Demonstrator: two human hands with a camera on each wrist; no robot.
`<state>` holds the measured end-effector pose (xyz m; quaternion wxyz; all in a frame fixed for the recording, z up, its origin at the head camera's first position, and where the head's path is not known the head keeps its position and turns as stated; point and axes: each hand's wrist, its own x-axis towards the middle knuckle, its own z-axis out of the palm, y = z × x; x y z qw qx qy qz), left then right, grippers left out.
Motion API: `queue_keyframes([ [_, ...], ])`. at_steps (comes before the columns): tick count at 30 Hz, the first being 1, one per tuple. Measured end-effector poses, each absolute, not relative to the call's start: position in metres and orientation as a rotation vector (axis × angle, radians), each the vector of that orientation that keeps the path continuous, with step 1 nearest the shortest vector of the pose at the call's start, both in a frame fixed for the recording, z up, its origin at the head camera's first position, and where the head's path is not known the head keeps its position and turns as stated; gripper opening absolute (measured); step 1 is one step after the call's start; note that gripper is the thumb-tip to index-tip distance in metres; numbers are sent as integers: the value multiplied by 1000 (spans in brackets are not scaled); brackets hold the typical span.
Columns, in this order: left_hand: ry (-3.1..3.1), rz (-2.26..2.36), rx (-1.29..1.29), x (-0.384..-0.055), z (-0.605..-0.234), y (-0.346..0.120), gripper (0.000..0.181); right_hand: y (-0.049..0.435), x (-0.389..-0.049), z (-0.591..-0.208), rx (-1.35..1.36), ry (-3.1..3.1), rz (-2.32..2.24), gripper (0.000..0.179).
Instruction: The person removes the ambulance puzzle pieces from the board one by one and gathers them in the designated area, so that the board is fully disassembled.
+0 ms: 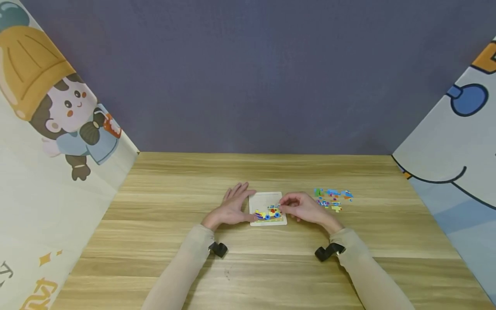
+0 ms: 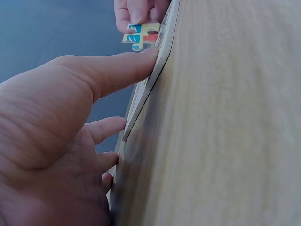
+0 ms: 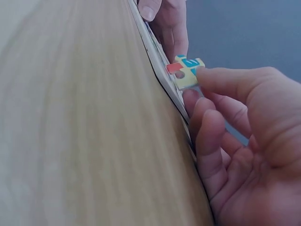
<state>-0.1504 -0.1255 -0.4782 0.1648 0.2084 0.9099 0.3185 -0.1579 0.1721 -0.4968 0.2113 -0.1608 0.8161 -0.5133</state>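
A pale puzzle board (image 1: 263, 199) lies on the table, its lower part filled with a yellow vehicle picture with blue wheels. My left hand (image 1: 232, 209) spreads along its left side, the thumb (image 2: 127, 68) straight over the lower left edge and the fingertips at the upper left. Thumb and index finger of my right hand (image 1: 306, 209) pinch a yellow jigsaw piece (image 3: 187, 77) with blue and red patches. In the wrist views this piece (image 2: 136, 37) is tilted, close over the right part of the board.
Several loose jigsaw pieces (image 1: 334, 192) lie to the right of the board, beyond my right hand, with a yellow one (image 1: 336, 209) nearest me. A dark wall (image 1: 263, 86) rises behind the wooden table (image 1: 248, 271). Printed panels flank both sides.
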Motion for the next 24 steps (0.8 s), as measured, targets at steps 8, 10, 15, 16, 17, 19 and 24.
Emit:
queue_keyframes([
  [8,2591,909,607,-147,-476,-128,92,167,-152,-494,-367,2272,-1471,25],
  [10,2591,909,610,-147,-476,-129,92,167,-151,-494,-364,2263,-1482,26],
  [15,2588,915,623,-145,-476,-130,92,166,-148,-492,-365,2243,-1515,31],
  [16,2587,912,626,-145,-476,-130,91,166,-147,-491,-362,2242,-1520,31],
  [17,2586,911,628,-145,-476,-131,91,166,-147,-491,-362,2244,-1522,32],
  [19,2583,905,631,-145,-476,-131,91,165,-146,-491,-360,2249,-1521,32],
  [24,2577,900,631,-143,-475,-132,92,165,-144,-491,-351,2261,-1513,30],
])
